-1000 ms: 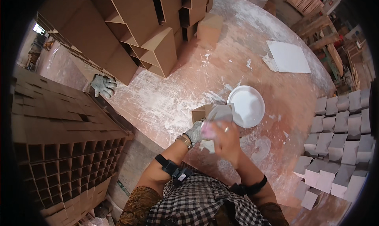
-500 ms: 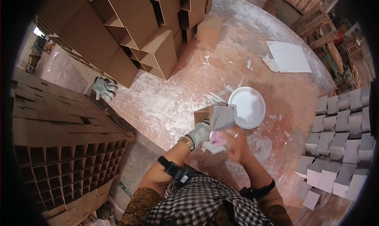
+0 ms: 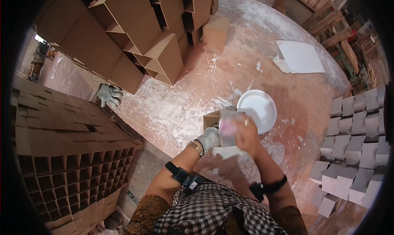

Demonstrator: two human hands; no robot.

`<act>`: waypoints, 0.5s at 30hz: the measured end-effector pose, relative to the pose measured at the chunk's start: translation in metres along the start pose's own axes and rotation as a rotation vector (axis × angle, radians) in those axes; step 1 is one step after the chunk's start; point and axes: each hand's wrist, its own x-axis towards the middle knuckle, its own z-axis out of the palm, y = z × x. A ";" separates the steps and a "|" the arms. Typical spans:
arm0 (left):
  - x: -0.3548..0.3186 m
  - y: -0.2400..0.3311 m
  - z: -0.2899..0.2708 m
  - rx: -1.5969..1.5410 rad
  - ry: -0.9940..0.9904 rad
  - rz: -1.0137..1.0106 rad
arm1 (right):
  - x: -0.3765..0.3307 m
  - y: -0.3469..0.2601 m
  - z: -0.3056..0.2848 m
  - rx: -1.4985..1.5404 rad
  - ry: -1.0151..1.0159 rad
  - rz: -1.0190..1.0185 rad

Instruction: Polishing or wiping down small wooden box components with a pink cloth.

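Note:
My left hand [image 3: 209, 139], in a grey knitted glove, is closed on the side of a small open-ended cardboard box [image 3: 210, 120]. The box's upper face has a pale grey covering [image 3: 227, 141]. Over that face is my bare right hand [image 3: 247, 135], blurred, with a ring on one finger. Its fingers are closed round a soft pink thing [image 3: 228, 127], like a sponge or cloth, pressed against the covering. A white flap of paper [image 3: 228, 152] sticks out at the box's near edge. Just beyond, to the right, stands a round white shallow dish [image 3: 267, 116].
Large cardboard boxes [image 3: 135, 25] are stacked at the far left. Brown open-celled cartons [image 3: 78, 161] fill the near left, by a loose grey glove [image 3: 109, 96]. White sheets [image 3: 301, 57] lie far right on the stained tabletop [image 3: 193, 87]; rows of grey-white boxes [image 3: 349, 148] stand right.
My right hand has moved up and slightly right over the box's covered face with the pink thing. The left hand and box have barely shifted.

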 end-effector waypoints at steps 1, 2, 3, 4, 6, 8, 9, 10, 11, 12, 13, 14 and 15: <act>-0.001 0.016 -0.008 0.094 -0.061 0.023 | 0.016 0.006 0.001 -0.032 0.064 0.080; 0.000 0.036 -0.020 0.193 -0.121 0.047 | 0.034 0.011 0.005 -0.064 0.132 0.157; -0.001 0.045 -0.027 0.290 -0.175 0.061 | 0.043 0.013 0.010 -0.085 0.193 0.231; -0.003 0.028 -0.022 0.307 -0.200 0.045 | 0.038 0.009 0.011 -0.078 0.121 0.146; -0.001 -0.019 -0.003 0.334 -0.239 0.020 | 0.012 -0.006 0.007 -0.074 -0.030 -0.033; -0.005 0.009 -0.011 0.242 -0.116 0.013 | -0.034 -0.035 -0.008 -0.060 -0.130 0.056; -0.009 0.030 -0.020 0.196 -0.054 0.010 | -0.045 -0.044 -0.014 -0.053 -0.180 0.101; -0.011 0.052 -0.032 0.237 -0.131 -0.021 | -0.043 -0.042 -0.017 -0.063 -0.159 0.095; -0.013 0.074 -0.045 0.280 -0.211 -0.055 | -0.037 -0.037 -0.018 -0.069 -0.137 0.091; -0.015 0.084 -0.051 0.320 -0.291 -0.093 | -0.029 -0.033 -0.020 -0.074 -0.119 0.088; -0.016 0.073 -0.045 0.275 -0.210 -0.024 | -0.014 -0.016 -0.013 -0.113 -0.043 0.088; -0.016 0.050 -0.033 0.231 -0.127 0.046 | 0.004 0.005 -0.002 -0.153 0.033 0.086; -0.013 0.037 -0.026 0.185 -0.045 0.121 | 0.024 0.022 0.006 -0.113 0.111 0.177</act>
